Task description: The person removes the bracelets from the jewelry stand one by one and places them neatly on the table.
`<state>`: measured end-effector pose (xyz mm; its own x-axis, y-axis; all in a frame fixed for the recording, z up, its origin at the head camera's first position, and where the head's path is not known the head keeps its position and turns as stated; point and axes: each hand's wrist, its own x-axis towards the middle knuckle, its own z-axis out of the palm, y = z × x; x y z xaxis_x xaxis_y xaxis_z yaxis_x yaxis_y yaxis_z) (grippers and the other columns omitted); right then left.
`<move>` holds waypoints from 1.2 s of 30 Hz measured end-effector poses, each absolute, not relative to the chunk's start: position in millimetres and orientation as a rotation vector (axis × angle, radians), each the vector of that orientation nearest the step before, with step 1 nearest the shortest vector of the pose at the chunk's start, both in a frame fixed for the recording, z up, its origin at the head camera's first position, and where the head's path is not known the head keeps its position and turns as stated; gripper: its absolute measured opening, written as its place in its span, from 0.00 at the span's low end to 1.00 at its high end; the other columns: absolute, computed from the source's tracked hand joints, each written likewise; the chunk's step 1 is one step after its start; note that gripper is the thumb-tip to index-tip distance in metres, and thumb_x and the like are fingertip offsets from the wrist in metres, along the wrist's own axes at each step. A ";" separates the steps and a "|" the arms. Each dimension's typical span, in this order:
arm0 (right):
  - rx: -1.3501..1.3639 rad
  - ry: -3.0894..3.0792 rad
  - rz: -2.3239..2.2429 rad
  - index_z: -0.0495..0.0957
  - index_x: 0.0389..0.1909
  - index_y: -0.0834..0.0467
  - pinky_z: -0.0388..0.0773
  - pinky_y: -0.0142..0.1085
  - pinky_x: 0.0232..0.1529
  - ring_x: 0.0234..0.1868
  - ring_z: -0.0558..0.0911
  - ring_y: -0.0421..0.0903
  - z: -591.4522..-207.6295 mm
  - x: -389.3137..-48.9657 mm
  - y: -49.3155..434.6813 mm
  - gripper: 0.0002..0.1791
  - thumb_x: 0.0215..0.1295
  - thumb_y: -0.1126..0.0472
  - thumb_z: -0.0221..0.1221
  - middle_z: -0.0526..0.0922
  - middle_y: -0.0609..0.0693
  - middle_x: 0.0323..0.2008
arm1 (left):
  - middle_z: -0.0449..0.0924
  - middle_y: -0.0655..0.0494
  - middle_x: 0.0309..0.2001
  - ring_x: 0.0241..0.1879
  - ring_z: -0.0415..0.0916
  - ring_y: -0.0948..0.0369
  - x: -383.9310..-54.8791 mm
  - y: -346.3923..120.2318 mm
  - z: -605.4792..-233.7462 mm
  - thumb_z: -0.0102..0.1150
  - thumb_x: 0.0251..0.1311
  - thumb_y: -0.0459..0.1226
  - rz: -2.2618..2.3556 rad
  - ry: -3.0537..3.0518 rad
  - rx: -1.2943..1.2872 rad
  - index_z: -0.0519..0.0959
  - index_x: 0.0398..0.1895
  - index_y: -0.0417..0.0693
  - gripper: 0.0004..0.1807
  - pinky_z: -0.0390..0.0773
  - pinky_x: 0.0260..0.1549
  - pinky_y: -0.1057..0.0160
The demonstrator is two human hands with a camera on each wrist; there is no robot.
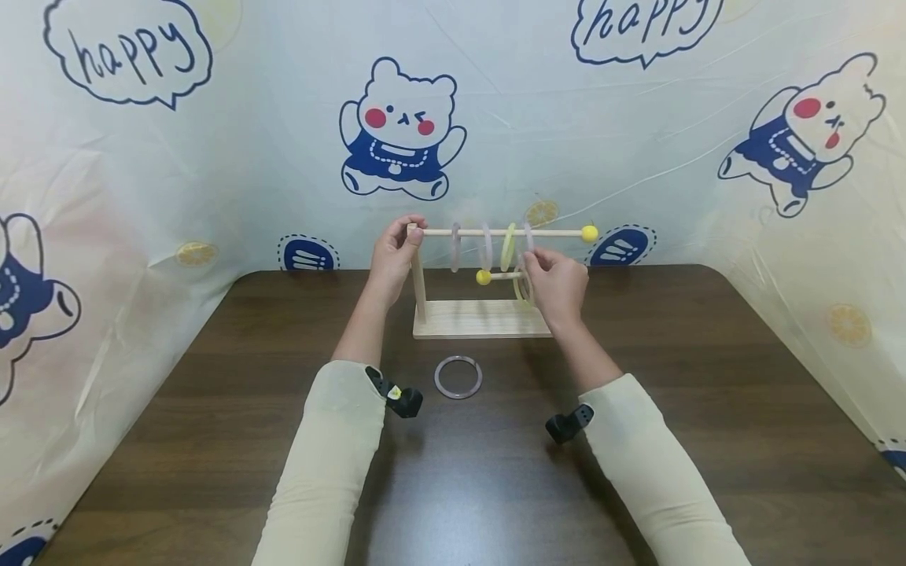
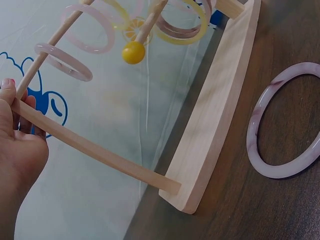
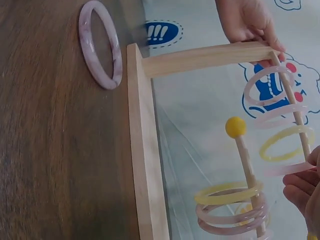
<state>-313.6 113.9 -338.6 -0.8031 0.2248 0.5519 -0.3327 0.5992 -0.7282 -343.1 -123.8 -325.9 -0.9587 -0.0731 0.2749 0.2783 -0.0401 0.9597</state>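
Our left hand [image 1: 392,258] grips pale wooden post [image 2: 100,152], right hand [image 1: 561,286] pinches pale-pink ring [image 3: 287,169] around slender wooden rod [image 1: 559,233]; we'd slide it squarely.

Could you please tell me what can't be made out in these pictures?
Head view: the right end of the base, hidden behind the right hand.
Left wrist view: the tip of the long rod, cut off by the top edge.
Right wrist view: how many bangles the short rod holds, overlapping and cut by the bottom edge.
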 end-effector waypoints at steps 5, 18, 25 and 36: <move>0.165 -2.187 0.995 0.84 0.35 0.64 0.78 0.43 0.34 0.32 0.84 0.52 -337.4 -311.5 115.3 0.11 0.60 0.60 0.60 0.84 0.58 0.30 | 0.72 0.54 0.51 0.55 0.66 0.61 -342.8 -124.2 -326.0 0.51 0.62 0.41 -2.082 -2.003 -0.220 0.71 0.53 0.42 0.18 0.63 0.57 0.62; 0.203 -2.157 0.916 0.84 0.30 0.66 0.77 0.43 0.32 0.29 0.83 0.54 -335.7 -310.8 116.4 0.09 0.58 0.63 0.60 0.84 0.58 0.26 | 0.72 0.52 0.51 0.55 0.66 0.59 -343.7 -124.0 -326.6 0.51 0.62 0.40 -2.098 -1.981 -0.231 0.73 0.50 0.45 0.15 0.63 0.57 0.62; 0.216 -2.071 0.937 0.84 0.28 0.65 0.77 0.43 0.29 0.26 0.83 0.52 -340.0 -311.0 117.5 0.07 0.55 0.64 0.61 0.84 0.58 0.25 | 0.72 0.52 0.52 0.55 0.66 0.59 -343.2 -123.9 -325.9 0.51 0.63 0.40 -2.093 -1.988 -0.231 0.72 0.51 0.43 0.16 0.63 0.57 0.61; 0.258 -2.018 0.926 0.84 0.28 0.66 0.78 0.44 0.28 0.26 0.83 0.53 -334.3 -305.9 116.6 0.07 0.55 0.65 0.62 0.83 0.59 0.26 | 0.72 0.53 0.52 0.53 0.66 0.59 -341.6 -123.7 -324.7 0.51 0.63 0.40 -2.095 -1.998 -0.218 0.72 0.52 0.43 0.16 0.64 0.56 0.61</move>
<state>-305.9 116.6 -334.3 -0.5950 0.1575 0.7881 -0.4950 0.7007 -0.5138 -341.6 -123.7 -324.7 -0.9607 -0.0684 0.2689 0.2718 -0.0380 0.9616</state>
